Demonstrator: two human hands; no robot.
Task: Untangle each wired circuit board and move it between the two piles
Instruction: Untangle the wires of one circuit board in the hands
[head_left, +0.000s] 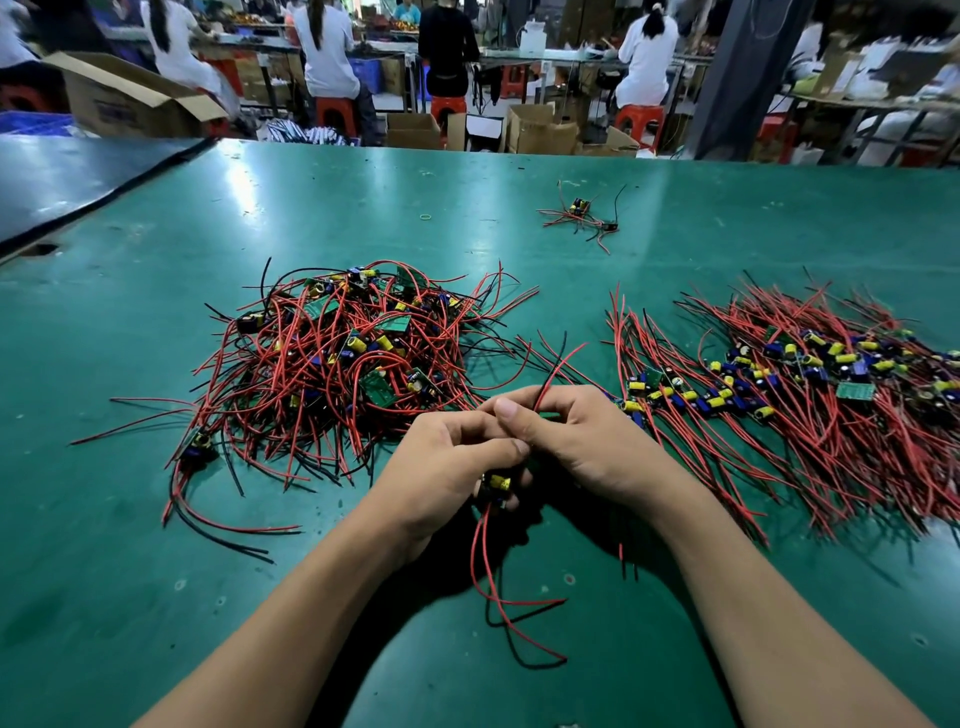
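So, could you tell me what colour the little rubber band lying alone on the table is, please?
The rubber band is yellow-green; the head view shows it.

you get bright overhead light glaring in pale streaks on the far tabletop (249, 197); soft shadows under your forearms; the far background is blurred and the edges bow.

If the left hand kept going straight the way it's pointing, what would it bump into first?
Probably the right hand, which meets the left hand over the one wired board they both hold. Beyond lies the straightened pile; depth is unclear.
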